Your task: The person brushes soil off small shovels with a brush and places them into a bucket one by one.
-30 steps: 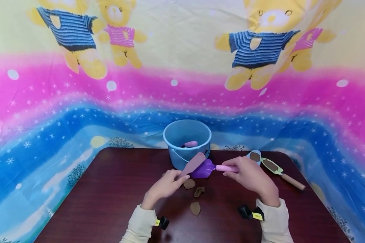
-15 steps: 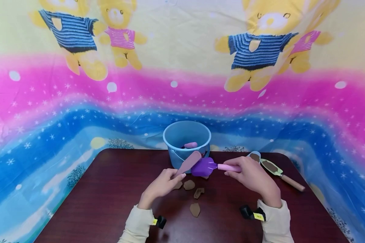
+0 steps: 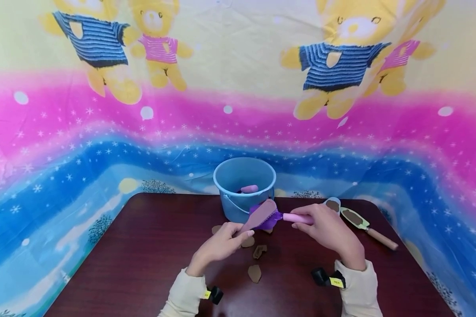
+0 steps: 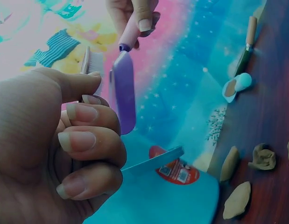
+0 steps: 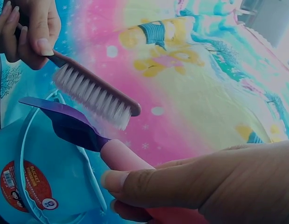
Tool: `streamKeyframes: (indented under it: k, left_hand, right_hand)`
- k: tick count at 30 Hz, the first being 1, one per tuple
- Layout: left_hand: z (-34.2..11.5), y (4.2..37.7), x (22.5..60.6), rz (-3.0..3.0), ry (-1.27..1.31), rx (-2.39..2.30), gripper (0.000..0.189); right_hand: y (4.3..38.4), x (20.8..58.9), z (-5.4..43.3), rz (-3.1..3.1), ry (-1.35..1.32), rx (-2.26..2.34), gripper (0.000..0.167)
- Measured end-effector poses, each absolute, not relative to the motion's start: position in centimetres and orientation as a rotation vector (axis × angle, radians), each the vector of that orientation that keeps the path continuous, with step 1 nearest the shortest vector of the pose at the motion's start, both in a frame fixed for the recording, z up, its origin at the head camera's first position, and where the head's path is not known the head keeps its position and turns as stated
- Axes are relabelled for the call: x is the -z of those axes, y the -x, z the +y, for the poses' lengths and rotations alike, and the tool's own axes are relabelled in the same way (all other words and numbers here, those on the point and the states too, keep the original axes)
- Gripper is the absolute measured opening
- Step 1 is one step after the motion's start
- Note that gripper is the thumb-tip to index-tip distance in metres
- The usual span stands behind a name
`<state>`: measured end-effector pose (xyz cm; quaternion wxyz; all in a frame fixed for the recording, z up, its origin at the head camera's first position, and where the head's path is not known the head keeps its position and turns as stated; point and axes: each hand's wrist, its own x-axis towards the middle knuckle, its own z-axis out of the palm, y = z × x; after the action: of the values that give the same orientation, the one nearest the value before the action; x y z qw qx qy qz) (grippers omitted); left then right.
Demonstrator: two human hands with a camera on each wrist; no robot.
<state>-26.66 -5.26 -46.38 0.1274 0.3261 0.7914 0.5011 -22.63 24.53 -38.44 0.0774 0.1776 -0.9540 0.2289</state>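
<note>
My left hand (image 3: 219,244) grips a small brush (image 3: 259,214) by its handle; its back is dusty pink, and white bristles point down in the right wrist view. My right hand (image 3: 326,229) holds a purple toy shovel (image 5: 72,126) by its pink handle (image 3: 296,219). From the head camera, the brush overlaps the shovel's blade. In the right wrist view the bristles hang just over the blade. Both tools are held in front of a blue bucket (image 3: 231,209), which has a pink-handled thing (image 3: 249,189) inside, mostly hidden.
Several flat brown pieces (image 3: 254,273) lie on the dark red table (image 3: 134,264) before the bucket. At the back right are a light blue scoop (image 3: 333,200) and a pale green trowel (image 3: 377,237) with a wooden handle, both bearing brown material. A bear-print cloth (image 3: 230,110) hangs behind.
The brush moves slightly back from the shovel blade, then right and forward over it again. My right hand with the shovel stays nearly in place; the blade tilts a little.
</note>
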Motion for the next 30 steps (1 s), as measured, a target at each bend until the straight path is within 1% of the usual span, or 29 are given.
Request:
streamKeyframes:
  k: [9,20,30]
  left_hand:
    - [-4.8,26.8,46.9,2.329,-0.956,-1.423,0.036]
    - [-5.3,27.2,47.1,2.363,-0.885,-1.408,0.028]
    - [-6.2,27.7,47.4,2.458,-0.888,-1.350,0.038]
  right_hand:
    - [22.5,38.3,24.8,-2.843,-0.539,-0.669,0.024]
    - [22.3,38.2,25.3,-2.809,-0.556,-0.656,0.027]
    - [21.9,38.0,25.8,-2.821,-0.541,-0.677,0.029]
